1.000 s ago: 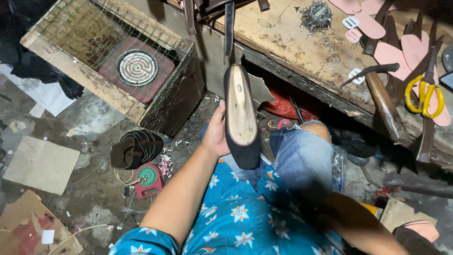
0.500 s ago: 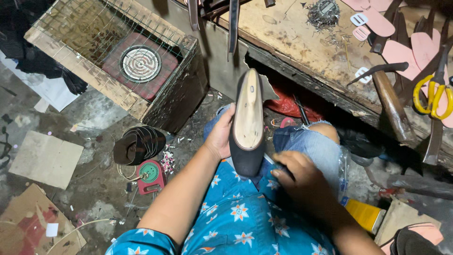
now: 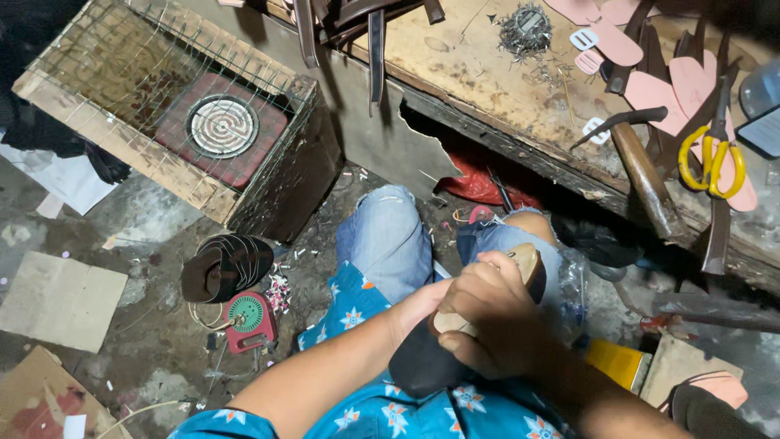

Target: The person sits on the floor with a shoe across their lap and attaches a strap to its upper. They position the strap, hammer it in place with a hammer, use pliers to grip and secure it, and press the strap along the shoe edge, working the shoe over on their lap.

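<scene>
Far left on the floor, a flat piece of cardboard [image 3: 61, 299] lies on the concrete. Above it, a wooden crate [image 3: 122, 158] topped with wire mesh holds a round coil heater [image 3: 223, 126]. Just below the crate's near corner sits a dark sandal [image 3: 226, 267], with a small red dial gadget [image 3: 250, 319] touching its lower edge.

Now the middle, over the knees in blue jeans [image 3: 388, 240]. The left hand [image 3: 414, 309] comes in from below, wrapped around the dark underside of a shoe [image 3: 455, 329], and the right hand [image 3: 487, 313] is curled over the top of it, fingers pressing on the pale insole. Both hands are together, clamped on that shoe, which rests in the lap just in front of the desk edge. This looks like the stage of pressing or seating the insole into the shoe body; a judgement only, since the fingers cover the join. A further press would call for a steady left-hand grip and even pressure along the sole's edge.

On the right, the desk [image 3: 479, 77] carries a heap of small nails [image 3: 524, 28], pink sole cutouts [image 3: 650, 89], a hammer [image 3: 642, 167] hanging over its front edge, and yellow-handled scissors [image 3: 713, 158] near the right end.
</scene>
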`<control>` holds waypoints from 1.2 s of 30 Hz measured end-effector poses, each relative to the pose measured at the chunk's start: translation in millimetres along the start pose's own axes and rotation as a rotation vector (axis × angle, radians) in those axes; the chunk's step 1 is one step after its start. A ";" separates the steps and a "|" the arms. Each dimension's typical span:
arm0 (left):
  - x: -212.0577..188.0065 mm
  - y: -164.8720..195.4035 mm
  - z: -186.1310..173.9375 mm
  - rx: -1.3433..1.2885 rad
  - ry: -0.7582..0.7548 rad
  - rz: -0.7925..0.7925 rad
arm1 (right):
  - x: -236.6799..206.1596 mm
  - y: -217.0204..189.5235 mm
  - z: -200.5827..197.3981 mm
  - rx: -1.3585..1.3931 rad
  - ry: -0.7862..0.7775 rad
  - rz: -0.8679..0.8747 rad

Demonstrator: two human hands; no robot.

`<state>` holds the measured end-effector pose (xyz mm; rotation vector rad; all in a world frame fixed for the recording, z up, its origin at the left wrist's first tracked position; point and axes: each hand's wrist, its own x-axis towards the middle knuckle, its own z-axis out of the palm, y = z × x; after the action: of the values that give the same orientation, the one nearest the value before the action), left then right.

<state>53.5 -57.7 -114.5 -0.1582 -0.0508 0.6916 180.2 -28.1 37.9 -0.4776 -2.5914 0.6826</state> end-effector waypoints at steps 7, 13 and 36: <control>-8.6 5.6 10.8 0.020 0.013 0.037 | 5.4 2.3 -4.9 0.033 0.035 0.136; -18.9 34.4 63.4 0.446 0.231 0.343 | 5.8 -7.1 -6.1 -0.088 0.424 0.190; -48.6 14.1 112.0 1.056 0.424 0.716 | 10.6 44.5 24.2 0.893 0.631 0.698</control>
<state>-3.9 -63.7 -6.0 0.7300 0.8037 1.2944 169.4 3.6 -1.6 -1.0595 -1.3051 1.4958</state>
